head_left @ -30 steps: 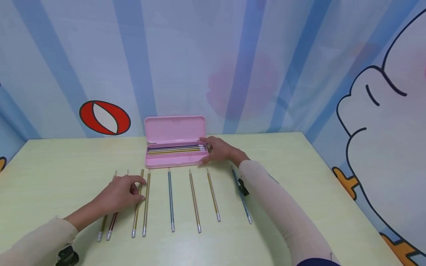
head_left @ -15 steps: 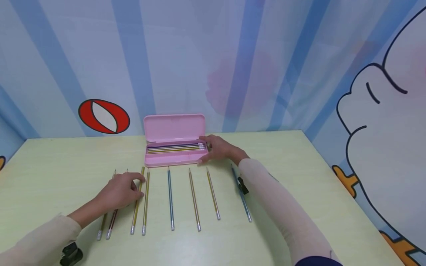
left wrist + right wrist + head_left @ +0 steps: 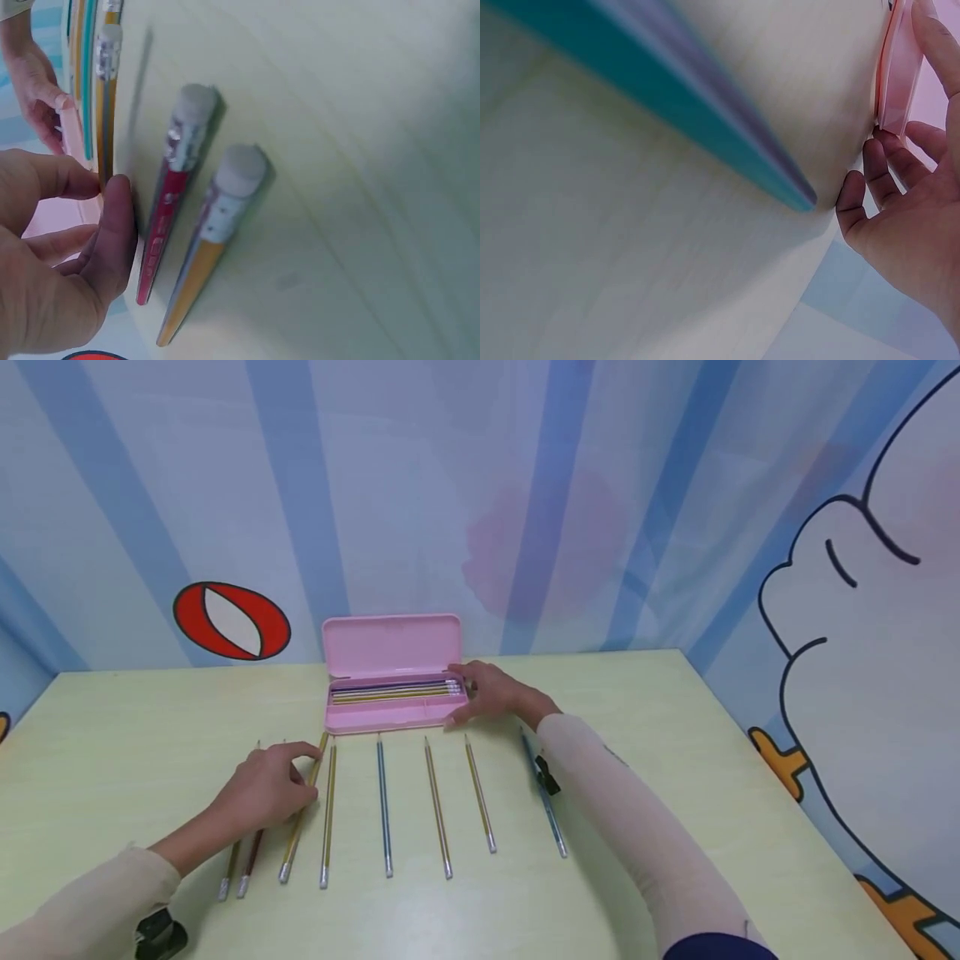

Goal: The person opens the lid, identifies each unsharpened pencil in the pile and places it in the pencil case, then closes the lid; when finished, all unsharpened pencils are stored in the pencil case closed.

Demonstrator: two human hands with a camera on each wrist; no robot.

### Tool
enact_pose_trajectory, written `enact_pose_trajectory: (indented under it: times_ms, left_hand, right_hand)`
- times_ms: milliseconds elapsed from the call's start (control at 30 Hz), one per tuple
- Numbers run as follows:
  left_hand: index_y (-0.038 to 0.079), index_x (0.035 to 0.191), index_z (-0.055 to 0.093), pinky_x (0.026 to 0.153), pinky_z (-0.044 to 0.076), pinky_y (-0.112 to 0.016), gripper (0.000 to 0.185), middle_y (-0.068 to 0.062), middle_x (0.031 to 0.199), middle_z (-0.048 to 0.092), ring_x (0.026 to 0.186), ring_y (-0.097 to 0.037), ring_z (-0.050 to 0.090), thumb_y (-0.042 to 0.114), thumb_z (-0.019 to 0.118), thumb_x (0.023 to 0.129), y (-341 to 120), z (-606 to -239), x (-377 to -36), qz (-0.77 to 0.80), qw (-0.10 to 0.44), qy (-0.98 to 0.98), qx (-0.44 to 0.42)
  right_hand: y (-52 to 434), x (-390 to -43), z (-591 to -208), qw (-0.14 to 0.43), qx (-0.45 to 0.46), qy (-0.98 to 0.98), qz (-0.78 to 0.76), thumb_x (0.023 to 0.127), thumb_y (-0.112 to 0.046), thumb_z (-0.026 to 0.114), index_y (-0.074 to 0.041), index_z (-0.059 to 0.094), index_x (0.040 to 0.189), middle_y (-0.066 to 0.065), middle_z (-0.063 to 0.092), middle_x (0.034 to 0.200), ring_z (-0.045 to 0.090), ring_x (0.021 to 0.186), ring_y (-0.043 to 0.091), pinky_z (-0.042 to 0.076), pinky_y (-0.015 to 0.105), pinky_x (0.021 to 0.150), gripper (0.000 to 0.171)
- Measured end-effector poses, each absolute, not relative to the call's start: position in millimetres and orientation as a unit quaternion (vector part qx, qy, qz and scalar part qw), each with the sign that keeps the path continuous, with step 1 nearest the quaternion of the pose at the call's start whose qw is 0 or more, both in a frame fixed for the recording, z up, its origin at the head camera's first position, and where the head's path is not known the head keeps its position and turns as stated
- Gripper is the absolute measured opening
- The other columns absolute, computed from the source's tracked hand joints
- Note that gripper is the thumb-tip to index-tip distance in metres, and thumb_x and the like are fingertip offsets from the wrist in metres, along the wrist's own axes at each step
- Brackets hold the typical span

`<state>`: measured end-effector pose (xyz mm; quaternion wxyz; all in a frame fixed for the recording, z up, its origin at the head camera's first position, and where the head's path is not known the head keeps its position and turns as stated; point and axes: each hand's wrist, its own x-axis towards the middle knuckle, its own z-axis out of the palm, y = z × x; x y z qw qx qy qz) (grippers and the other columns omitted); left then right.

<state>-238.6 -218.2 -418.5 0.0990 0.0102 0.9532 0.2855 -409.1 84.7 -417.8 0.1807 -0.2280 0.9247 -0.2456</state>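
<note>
Since the earlier frames, the gold pencil (image 3: 302, 814) had swung askew, its eraser end shifted leftward out of line with its neighbour. The left hand (image 3: 264, 789) pinched this pencil between thumb and fingertips, wrist low over the counter (image 3: 675, 760), apparently tilting it free of the row. The right hand (image 3: 495, 695) rested with relaxed fingers against the end of the open pink pencil case (image 3: 390, 689), seemingly steadying it. Other pencils lay parallel nearby.

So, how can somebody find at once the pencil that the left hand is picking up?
Start at the pink pencil case by the wall. In the row before it, the gold pencil is third from the left, under the left hand. Only it lies slanted.
</note>
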Motion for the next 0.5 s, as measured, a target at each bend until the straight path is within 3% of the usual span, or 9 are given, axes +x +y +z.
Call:
enact_pose_trajectory:
  times_ms: [133, 300, 500]
  left_hand:
    - [-0.002, 0.135, 0.054, 0.053, 0.05, -0.031, 0.05, -0.01, 0.082, 0.067, 0.057, -0.015, 0.06, 0.006, 0.063, 0.087, -224.2, -414.7, -237.9, 0.31, 0.105, 0.945, 0.015]
    - [-0.001, 0.138, 0.054, 0.055, 0.053, -0.031, 0.049, -0.012, 0.085, 0.066, 0.057, -0.015, 0.061, 0.007, 0.06, 0.09, -229.1, -408.6, -237.9, 0.334, 0.1, 0.937, 0.017]
    - [0.0, 0.121, 0.068, 0.054, 0.052, -0.029, 0.031, -0.014, 0.092, 0.066, 0.064, -0.016, 0.059, 0.006, 0.056, 0.094, -231.0, -405.6, -235.9, 0.372, 0.071, 0.925, 0.03]
  right_hand:
    - [84.8, -409.2, -416.5, 0.178, -0.235, 0.924, -0.243, 0.081, -0.039, 0.083, -0.021, 0.024, 0.16, 0.012, 0.03, 0.162, 0.03, 0.149, 0.03, 0.03, 0.047, 0.121, 0.1]
    - [84.5, -409.2, -417.4, 0.179, -0.233, 0.924, -0.245, 0.081, -0.039, 0.083, -0.021, 0.025, 0.16, 0.012, 0.03, 0.163, 0.03, 0.149, 0.03, 0.03, 0.047, 0.121, 0.1]
    - [84.3, -409.7, -418.4, 0.176, -0.235, 0.925, -0.24, 0.08, -0.039, 0.083, -0.021, 0.025, 0.16, 0.012, 0.03, 0.162, 0.03, 0.149, 0.03, 0.03, 0.047, 0.121, 0.1]
